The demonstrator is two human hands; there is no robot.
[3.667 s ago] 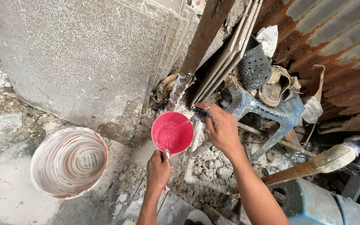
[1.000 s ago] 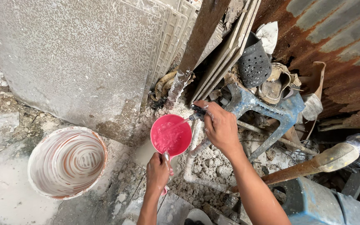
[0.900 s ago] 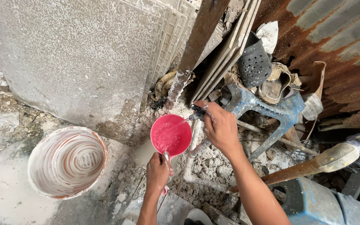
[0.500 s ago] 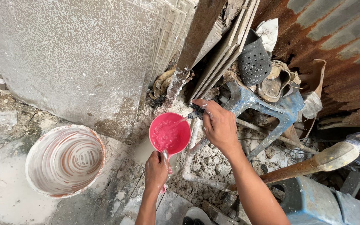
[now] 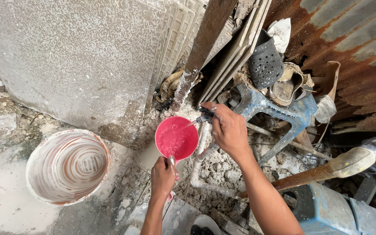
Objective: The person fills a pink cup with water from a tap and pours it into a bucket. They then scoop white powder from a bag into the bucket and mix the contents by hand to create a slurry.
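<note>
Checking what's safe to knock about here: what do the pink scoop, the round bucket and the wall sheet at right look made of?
Pink scoop: likely plastic, smooth and evenly coloured, held by the left hand. Bucket: probably plastic, its inside smeared with pale swirls of dried mix. Wall sheet: corrugated metal, rust-brown and flaking.

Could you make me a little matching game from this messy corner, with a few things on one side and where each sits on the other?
Things:
1. pink scoop
2. round bucket
3. dark perforated basket
4. blue plastic stool

Places:
A. on the ground at far left, smeared white inside
B. held by its handle in the left hand, under the tap
C. overturned among rubble, beyond the right hand
D. near the rusty metal sheet

Pairs: 1-B, 2-A, 3-D, 4-C
</note>
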